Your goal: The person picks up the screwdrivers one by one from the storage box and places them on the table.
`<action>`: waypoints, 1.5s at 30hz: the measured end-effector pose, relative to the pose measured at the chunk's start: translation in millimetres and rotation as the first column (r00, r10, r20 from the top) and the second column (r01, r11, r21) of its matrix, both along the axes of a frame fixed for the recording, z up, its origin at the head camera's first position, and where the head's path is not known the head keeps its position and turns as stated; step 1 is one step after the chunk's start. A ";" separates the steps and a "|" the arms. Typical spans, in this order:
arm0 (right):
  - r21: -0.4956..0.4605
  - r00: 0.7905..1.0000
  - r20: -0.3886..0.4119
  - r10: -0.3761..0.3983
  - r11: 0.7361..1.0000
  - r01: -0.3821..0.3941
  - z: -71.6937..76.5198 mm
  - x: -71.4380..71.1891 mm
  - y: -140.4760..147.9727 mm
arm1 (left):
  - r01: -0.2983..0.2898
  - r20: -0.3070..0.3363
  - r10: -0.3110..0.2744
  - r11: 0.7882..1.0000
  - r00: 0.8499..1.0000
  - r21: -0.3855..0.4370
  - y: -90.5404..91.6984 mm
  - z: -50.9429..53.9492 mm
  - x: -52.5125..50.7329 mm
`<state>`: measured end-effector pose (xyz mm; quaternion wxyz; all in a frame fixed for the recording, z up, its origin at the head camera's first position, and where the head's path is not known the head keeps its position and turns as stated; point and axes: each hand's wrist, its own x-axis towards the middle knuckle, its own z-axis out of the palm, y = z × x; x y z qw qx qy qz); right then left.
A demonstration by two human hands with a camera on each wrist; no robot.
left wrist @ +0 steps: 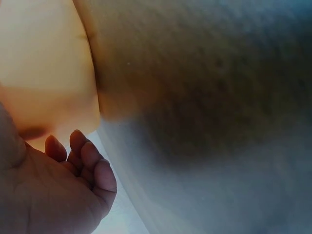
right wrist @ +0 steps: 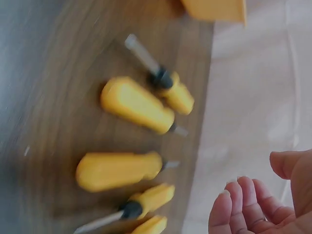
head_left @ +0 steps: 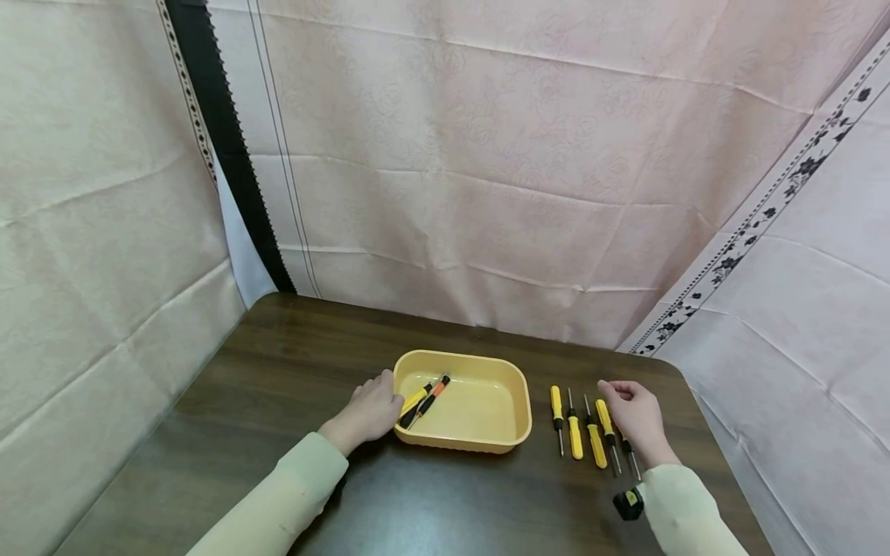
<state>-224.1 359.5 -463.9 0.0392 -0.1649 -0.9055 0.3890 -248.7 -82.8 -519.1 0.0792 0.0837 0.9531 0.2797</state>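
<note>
My left hand lies at the left wall of a yellow tray; in the left wrist view the fingers of this hand curl beside the tray. Inside the tray's left end are a yellow-and-black tool and an orange-and-black screwdriver. Over the right end of a row of yellow-handled screwdrivers is my right hand, its fingers bent and thumb apart. The right wrist view shows this hand holding nothing, beyond the screwdrivers.
A black tape measure lies near my right sleeve. The brown table ends at the back against hanging pale cloth; more cloth hangs on both sides.
</note>
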 end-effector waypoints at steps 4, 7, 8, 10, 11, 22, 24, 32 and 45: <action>-0.040 0.999 -0.011 0.040 0.998 -0.041 8.3 -1.3 -19.1 | -0.001 0.008 0.001 1.000 1.000 0.001 0.1 -0.8 0.0; -0.054 0.998 -0.023 0.062 0.997 -0.063 13.2 -2.8 -32.1 | 0.000 0.001 0.000 1.000 1.000 -0.001 0.0 -1.0 -0.4; -0.059 0.997 -0.025 0.068 0.996 -0.069 14.9 -3.2 -36.4 | 0.001 -0.002 -0.001 1.000 1.000 -0.001 0.0 -0.9 -0.4; -0.063 0.996 -0.028 0.083 0.994 -0.085 17.6 -4.3 -44.5 | 0.004 -0.006 -0.004 1.000 1.000 0.002 0.1 -0.5 -0.3; -0.075 0.996 -0.026 0.087 0.993 -0.088 18.8 -5.0 -48.6 | 0.005 -0.007 -0.005 1.000 1.000 0.003 0.2 -0.2 -0.2; -0.169 0.985 -0.056 0.162 0.971 -0.169 21.8 -14.3 -92.6 | 0.004 -0.014 -0.004 1.000 1.000 -0.016 0.2 3.1 1.0; -0.170 0.983 -0.063 0.172 0.969 -0.180 19.7 -16.5 -100.6 | 0.004 -0.010 -0.004 1.000 1.000 -0.014 0.1 3.3 1.2; -0.169 0.971 -0.081 0.226 0.957 -0.237 6.8 -26.7 -135.6 | -0.002 -0.003 0.002 1.000 1.000 -0.005 0.2 2.3 2.0; -0.299 0.933 -0.004 0.359 0.890 -0.344 -8.9 -32.3 -190.1 | 0.014 -0.003 -0.014 1.000 1.000 -0.005 2.0 4.6 2.0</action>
